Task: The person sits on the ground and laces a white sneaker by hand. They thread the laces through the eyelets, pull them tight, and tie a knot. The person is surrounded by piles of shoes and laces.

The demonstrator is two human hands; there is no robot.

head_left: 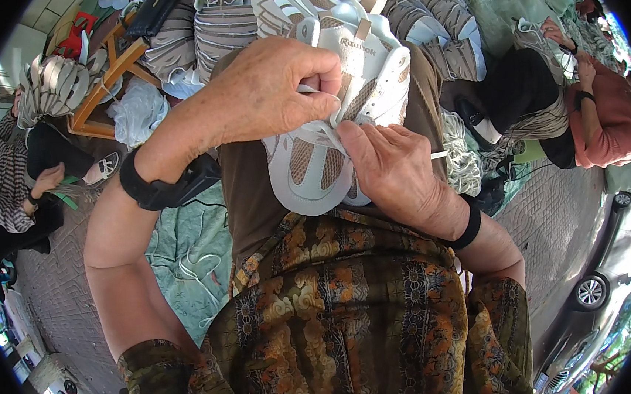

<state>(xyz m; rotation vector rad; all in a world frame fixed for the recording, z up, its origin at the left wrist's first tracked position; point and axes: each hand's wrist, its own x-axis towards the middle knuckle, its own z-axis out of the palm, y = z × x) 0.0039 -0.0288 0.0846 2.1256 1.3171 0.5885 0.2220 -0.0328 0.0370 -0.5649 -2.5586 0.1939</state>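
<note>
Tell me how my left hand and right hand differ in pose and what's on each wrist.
Your left hand reaches in from the left with its fingers curled, while your right hand comes from the lower right, pointing up and left. The left wrist wears a wide black band; the right has a narrower black wristband. Both are bare and pinch at the white lace above the shoe.

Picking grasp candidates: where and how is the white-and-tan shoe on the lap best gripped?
Probably the rounded toe rim of the shoe, approached from the person's torso side and pinched at its edge. The toe points toward the torso with its curved front uncovered, while the left hand and right hand crowd the middle. Its underside is hidden.
</note>
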